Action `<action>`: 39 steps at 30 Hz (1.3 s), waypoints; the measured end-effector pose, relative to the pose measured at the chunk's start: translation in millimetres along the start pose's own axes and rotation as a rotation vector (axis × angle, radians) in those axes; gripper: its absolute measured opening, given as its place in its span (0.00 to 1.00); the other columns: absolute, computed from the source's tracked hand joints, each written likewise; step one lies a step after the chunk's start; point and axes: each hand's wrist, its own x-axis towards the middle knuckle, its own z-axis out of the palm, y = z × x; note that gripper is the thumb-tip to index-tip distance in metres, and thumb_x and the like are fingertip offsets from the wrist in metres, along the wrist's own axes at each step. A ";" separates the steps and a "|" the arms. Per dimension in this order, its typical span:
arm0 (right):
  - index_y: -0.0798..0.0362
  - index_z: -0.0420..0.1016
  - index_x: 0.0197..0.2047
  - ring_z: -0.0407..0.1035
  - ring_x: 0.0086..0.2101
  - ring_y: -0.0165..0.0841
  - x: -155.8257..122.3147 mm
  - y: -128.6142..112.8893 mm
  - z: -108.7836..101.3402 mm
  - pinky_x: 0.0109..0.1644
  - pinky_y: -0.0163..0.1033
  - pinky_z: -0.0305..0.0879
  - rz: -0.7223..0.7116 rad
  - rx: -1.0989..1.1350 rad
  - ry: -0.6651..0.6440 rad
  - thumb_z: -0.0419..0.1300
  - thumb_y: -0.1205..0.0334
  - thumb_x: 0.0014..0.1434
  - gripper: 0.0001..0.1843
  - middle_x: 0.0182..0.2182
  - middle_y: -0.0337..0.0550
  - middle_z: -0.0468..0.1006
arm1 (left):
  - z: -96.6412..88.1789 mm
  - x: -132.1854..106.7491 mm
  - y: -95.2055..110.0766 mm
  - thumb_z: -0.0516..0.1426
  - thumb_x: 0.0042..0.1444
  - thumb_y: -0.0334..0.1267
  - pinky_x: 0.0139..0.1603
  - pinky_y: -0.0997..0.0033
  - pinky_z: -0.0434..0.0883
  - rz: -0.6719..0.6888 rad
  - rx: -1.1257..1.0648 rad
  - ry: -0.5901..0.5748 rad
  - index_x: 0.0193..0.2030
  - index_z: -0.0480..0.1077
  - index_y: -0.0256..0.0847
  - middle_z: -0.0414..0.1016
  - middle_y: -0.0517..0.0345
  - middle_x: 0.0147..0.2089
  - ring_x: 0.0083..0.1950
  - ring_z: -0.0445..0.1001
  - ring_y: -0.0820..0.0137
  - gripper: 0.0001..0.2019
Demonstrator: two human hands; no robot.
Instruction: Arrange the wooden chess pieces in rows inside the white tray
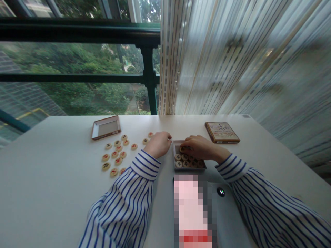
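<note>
The small round discs of pale, wood-coloured material [114,172] have flat faces, each marked with one character in red or black. Those lying loose are spread over the white tabletop [57,179] on the person's left, red marks outnumbering black; one near the striped left sleeve is partly covered by it. Two more, one red and one black, lie just beside the left hand [158,143].

Other discs, their visible marks black, sit face up in the shallow, open, grey-walled rectangular box [191,168] in front of the person. They fill two rows along its near side, the right end shaded by the right hand [200,148]. A single disc [182,149] lies beyond these rows, under the fingertips of that hand; part of the grey floor shows at its left.

The right hand reaches over the box with fingers bent, touching this disc; I cannot tell whether it is pinched or only touched. The left hand is loosely curled just left of the box, and I cannot tell whether anything is inside it.

Farther left, a shallow brown-edged tray with a pale inside [106,129] lies open side up. On the right, a flat brown box-like case with a cream, dark-lettered top [222,132] rests on the table.
</note>
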 end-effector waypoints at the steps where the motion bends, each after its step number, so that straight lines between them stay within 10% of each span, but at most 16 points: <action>1: 0.49 0.73 0.37 0.68 0.36 0.34 0.1 0.2 0.2 0.36 0.36 0.56 0.002 -0.005 -0.005 0.50 0.56 0.58 0.12 0.33 0.44 0.75 | 0.4 0.4 -0.2 0.48 0.54 0.38 0.47 0.66 0.65 -0.004 0.008 -0.001 0.44 0.72 0.34 0.74 0.44 0.44 0.46 0.71 0.61 0.16; 39: 0.45 0.71 0.44 0.66 0.40 0.35 -3.9 -3.0 -5.8 0.39 0.39 0.55 0.009 -0.018 -0.088 0.49 0.59 0.58 0.14 0.39 0.42 0.74 | 2.0 3.3 -2.6 0.50 0.53 0.38 0.45 0.71 0.66 -0.002 0.039 0.011 0.43 0.72 0.36 0.75 0.48 0.44 0.44 0.72 0.65 0.15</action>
